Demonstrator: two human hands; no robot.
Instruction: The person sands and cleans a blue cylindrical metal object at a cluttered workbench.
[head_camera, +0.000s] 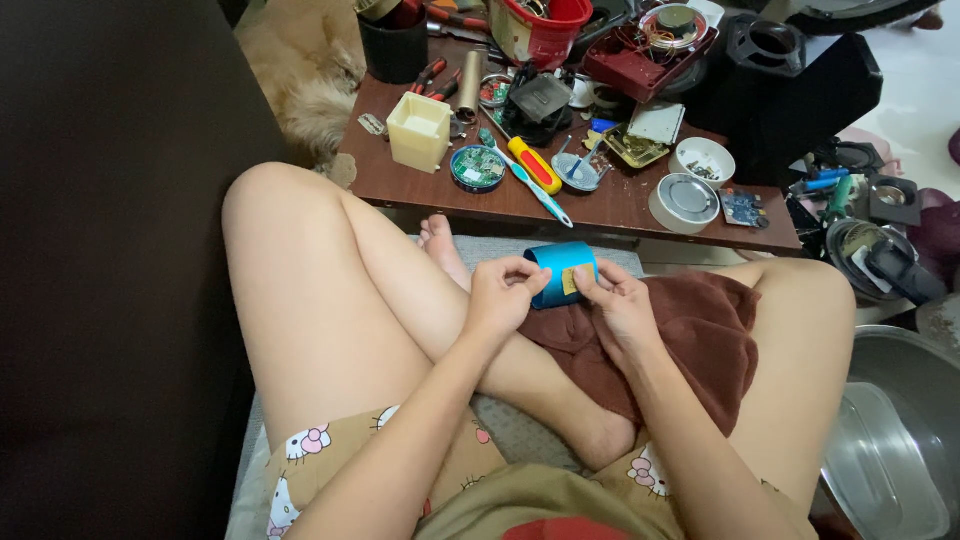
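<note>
Two hands on one blue cylinder, left hand and right hand both pinching it, one brown cloth beneath, one cluttered worktop beyond.

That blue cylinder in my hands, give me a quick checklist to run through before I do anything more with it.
1. Both hands on it: ok. Left hand and right hand both grip the blue cylinder.
2. Something soft below: ok. The brown cloth lies on the lap under the cylinder.
3. Tools within reach: ok. The yellow-handled screwdriver and toothbrush lie on the low table.
4. Small parts contained: ok. The white bowl holds bits.
5. Yellowish patch on the cylinder: cannot tell whether it is loose.
6. Cylinder's inside: cannot tell, hidden.
</note>
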